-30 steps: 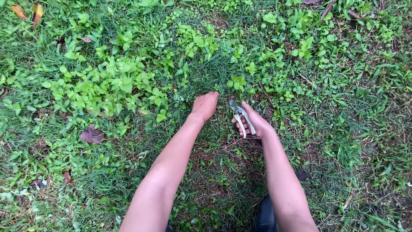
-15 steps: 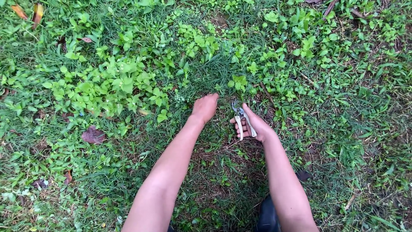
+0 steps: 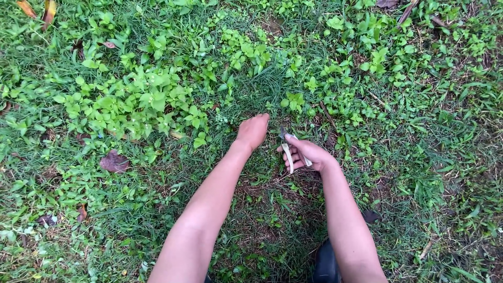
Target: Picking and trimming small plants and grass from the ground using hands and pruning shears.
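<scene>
Since the earlier frame the right hand has curled tighter round the pruning shears, turning them so less of the pale handles shows and the dark blades tip toward the left hand. The shears lie just right of that left hand, long axis running near to far, blade end farther from the body. The left hand is bunched fingers-down into the thin, wiry grass tuft; whether it pinches stems cannot be told. Soft broad-leaved weeds spread to the left, and a dry brown leaf lies flat
</scene>
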